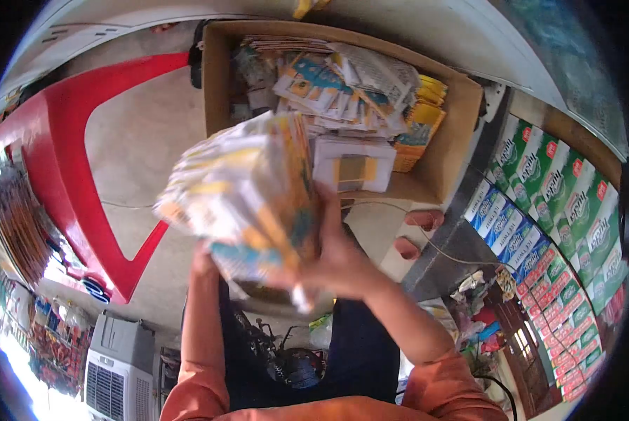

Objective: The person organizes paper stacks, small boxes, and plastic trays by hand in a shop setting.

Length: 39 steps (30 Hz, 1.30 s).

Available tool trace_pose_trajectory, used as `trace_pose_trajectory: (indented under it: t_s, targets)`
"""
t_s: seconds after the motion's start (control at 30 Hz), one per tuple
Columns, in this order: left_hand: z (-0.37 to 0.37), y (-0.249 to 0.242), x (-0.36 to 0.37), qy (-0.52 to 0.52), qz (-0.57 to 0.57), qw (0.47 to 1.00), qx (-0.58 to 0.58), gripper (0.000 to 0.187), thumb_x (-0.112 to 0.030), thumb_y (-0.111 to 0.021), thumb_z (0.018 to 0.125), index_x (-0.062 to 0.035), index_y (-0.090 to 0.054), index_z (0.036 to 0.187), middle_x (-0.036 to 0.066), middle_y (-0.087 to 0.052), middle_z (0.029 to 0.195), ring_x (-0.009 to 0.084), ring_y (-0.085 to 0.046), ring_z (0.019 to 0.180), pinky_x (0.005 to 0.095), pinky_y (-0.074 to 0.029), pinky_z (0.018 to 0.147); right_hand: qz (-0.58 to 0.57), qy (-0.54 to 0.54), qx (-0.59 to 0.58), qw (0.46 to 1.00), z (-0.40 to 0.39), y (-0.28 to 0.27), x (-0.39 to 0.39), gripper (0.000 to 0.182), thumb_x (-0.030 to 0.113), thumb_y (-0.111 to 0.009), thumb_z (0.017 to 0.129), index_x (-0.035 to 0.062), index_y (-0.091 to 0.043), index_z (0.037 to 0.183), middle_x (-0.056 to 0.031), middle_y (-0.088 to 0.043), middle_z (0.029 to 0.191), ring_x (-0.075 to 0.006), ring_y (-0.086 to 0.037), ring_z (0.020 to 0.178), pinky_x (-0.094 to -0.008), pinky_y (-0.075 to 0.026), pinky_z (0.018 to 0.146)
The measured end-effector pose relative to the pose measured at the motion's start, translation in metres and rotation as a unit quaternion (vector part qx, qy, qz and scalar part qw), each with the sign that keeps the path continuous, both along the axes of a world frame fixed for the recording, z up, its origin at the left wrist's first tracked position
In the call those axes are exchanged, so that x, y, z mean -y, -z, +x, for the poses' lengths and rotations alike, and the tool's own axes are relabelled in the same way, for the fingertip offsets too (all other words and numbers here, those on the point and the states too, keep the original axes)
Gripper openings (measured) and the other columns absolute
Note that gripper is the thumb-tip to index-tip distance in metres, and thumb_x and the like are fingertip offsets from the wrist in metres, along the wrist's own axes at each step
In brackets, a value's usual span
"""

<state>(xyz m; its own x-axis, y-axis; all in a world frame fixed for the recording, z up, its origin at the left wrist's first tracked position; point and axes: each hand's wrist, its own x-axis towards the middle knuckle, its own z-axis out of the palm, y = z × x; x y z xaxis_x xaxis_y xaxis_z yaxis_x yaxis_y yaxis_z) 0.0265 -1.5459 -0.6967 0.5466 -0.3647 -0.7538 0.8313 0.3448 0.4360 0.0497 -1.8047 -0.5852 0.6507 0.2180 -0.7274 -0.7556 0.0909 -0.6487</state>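
A thick stack of printed papers (241,189), white with yellow, orange and teal patches, is held up in front of me and blurred by motion. My right hand (342,263) grips its right side, thumb along the edge. My left hand (203,258) supports it from the lower left, the fingers mostly hidden behind it. Just beyond the stack is an open cardboard box (462,133), holding more printed papers (335,91), a white bundle with a yellow and grey patch (355,165) and yellow packets (423,126).
A red curved frame (62,126) stands at the left, with scissors (95,289) near its lower end. Pink slippers (416,231) lie on the floor. Green, blue and red cartons (553,210) are stacked at the right. A thin cable (462,258) crosses the floor. An air cooler (120,368) is lower left.
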Motion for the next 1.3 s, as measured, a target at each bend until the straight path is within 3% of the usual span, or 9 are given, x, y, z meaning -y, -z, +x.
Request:
trace_pose_trajectory:
  t_s: [0.23, 0.43, 0.53, 0.67, 0.77, 0.87, 1.07, 1.1, 1.3]
  targets:
    - [0.002, -0.03, -0.013, 0.015, -0.021, 1.0, -0.001, 0.074, -0.034, -0.073, 0.082, 0.0029, -0.045, 0.141, 0.013, -0.058, 0.135, 0.0263, -0.055, 0.125, 0.0415, -0.041, 0.108, -0.015, -0.098, 0.105, 0.989, -0.016, -0.096, -0.002, 0.13, 0.044, -0.093, 0.068, 0.0021, -0.002, 0.15, -0.0198, -0.026, 0.149, -0.0315, -0.032, 0.14, -0.0471, -0.03, 0.109]
    - [-0.007, -0.041, -0.026, 0.017, -0.025, 1.0, 0.005, 0.072, -0.034, -0.072, 0.083, 0.0036, -0.047, 0.14, 0.014, -0.059, 0.133, 0.0263, -0.057, 0.123, 0.0412, -0.043, 0.107, -0.001, -0.028, 0.173, 0.985, -0.022, -0.111, -0.008, 0.1, 0.036, -0.089, 0.074, -0.0011, -0.03, 0.145, -0.0157, -0.042, 0.139, -0.0259, -0.041, 0.132, -0.0433, -0.032, 0.106]
    - [-0.012, -0.044, -0.033, 0.017, -0.024, 1.0, 0.007, 0.071, -0.034, -0.071, 0.084, 0.0039, -0.048, 0.139, 0.014, -0.06, 0.132, 0.0264, -0.057, 0.122, 0.0411, -0.044, 0.106, 0.025, 0.09, 0.13, 0.987, -0.036, -0.09, 0.003, 0.08, 0.036, -0.081, 0.082, -0.0021, -0.04, 0.14, -0.0132, -0.049, 0.134, -0.0229, -0.045, 0.127, -0.0384, -0.034, 0.105]
    - [-0.016, -0.048, -0.039, 0.016, -0.031, 0.999, 0.016, 0.069, -0.034, -0.071, 0.084, 0.0044, -0.049, 0.138, 0.014, -0.06, 0.131, 0.0264, -0.058, 0.121, 0.0409, -0.045, 0.105, -0.248, 0.003, 0.121, 0.961, -0.032, -0.03, 0.034, 0.036, 0.021, -0.066, 0.095, 0.0046, -0.055, 0.126, -0.0088, -0.061, 0.12, -0.02, -0.056, 0.109, -0.0335, -0.041, 0.1]
    - [-0.017, -0.049, -0.04, 0.019, -0.039, 0.999, 0.02, 0.068, -0.034, -0.071, 0.085, 0.0047, -0.049, 0.137, 0.014, -0.061, 0.13, 0.0264, -0.059, 0.12, 0.0408, -0.045, 0.105, -0.235, 0.023, 0.078, 0.969, -0.044, -0.003, 0.043, 0.032, 0.018, -0.064, 0.097, 0.005, -0.055, 0.124, -0.0091, -0.062, 0.121, -0.0184, -0.058, 0.108, -0.033, -0.043, 0.099]
    - [-0.017, -0.051, -0.039, 0.025, -0.045, 0.998, 0.023, 0.067, -0.034, -0.07, 0.085, 0.0051, -0.05, 0.136, 0.014, -0.062, 0.129, 0.0265, -0.06, 0.119, 0.0406, -0.046, 0.104, -0.185, 0.008, 0.059, 0.981, -0.049, -0.029, 0.039, 0.031, 0.017, -0.063, 0.098, 0.0043, -0.056, 0.125, -0.0076, -0.063, 0.121, -0.0178, -0.058, 0.11, -0.0323, -0.043, 0.101]
    - [-0.005, -0.06, 0.0, 0.071, -0.066, 0.995, 0.03, 0.065, -0.034, -0.069, 0.086, 0.0058, -0.051, 0.135, 0.015, -0.063, 0.127, 0.0265, -0.061, 0.117, 0.0404, -0.047, 0.103, 0.065, 0.083, 0.036, 0.994, -0.07, -0.081, 0.041, 0.07, 0.03, -0.064, 0.098, 0.0039, -0.031, 0.153, -0.0145, -0.051, 0.141, -0.0256, -0.048, 0.132, -0.0362, -0.034, 0.112]
    - [-0.002, -0.06, 0.011, 0.081, -0.073, 0.994, 0.03, 0.065, -0.034, -0.069, 0.086, 0.0059, -0.052, 0.135, 0.015, -0.063, 0.126, 0.0265, -0.061, 0.117, 0.0403, -0.048, 0.102, 0.07, 0.074, 0.039, 0.994, -0.077, -0.081, 0.048, 0.083, 0.036, -0.064, 0.097, 0.0008, -0.018, 0.157, -0.0197, -0.04, 0.15, -0.0282, -0.038, 0.142, -0.0386, -0.027, 0.118]
    - [0.006, -0.044, 0.103, 0.145, -0.12, 0.982, 0.015, 0.063, -0.034, -0.068, 0.087, 0.0066, -0.053, 0.133, 0.015, -0.064, 0.125, 0.0266, -0.063, 0.115, 0.04, -0.049, 0.101, -0.007, 0.205, 0.033, 0.978, -0.097, -0.07, 0.106, 0.081, 0.042, -0.059, 0.1, -0.0039, -0.02, 0.155, -0.0192, -0.038, 0.152, -0.0271, -0.036, 0.143, -0.0393, -0.025, 0.118]
